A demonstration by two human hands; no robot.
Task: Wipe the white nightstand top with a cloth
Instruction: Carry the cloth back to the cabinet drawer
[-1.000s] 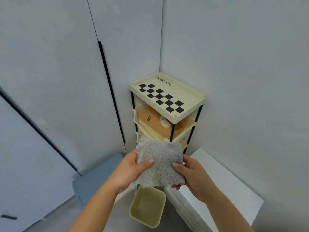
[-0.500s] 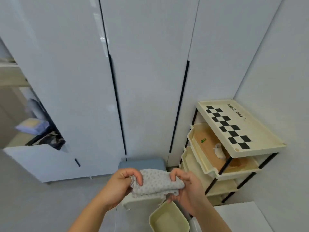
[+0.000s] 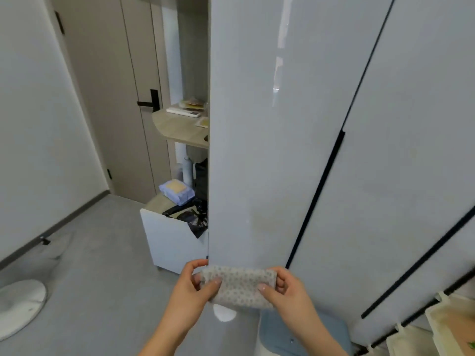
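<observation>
I hold a grey cloth with small dots (image 3: pixel 240 287), folded into a narrow rectangle, in front of my chest. My left hand (image 3: pixel 191 286) pinches its left end and my right hand (image 3: pixel 288 289) pinches its right end. A low white cabinet with a wood-coloured top (image 3: pixel 171 237) stands ahead at the left of the wardrobe; several items lie on it. Whether this is the nightstand I cannot tell.
Tall glossy white wardrobe doors (image 3: pixel 295 124) fill the middle and right. A cream shelf rack (image 3: pixel 447 327) is at the bottom right, a blue-lidded bin (image 3: pixel 295 335) below my hands. A round white base (image 3: pixel 18 304) sits on the grey floor at left; a door (image 3: pixel 123 98) stands beyond.
The view has swung left, from the corner rack toward the wardrobe and door. The cloth went from a spread square to a folded strip between both hands.
</observation>
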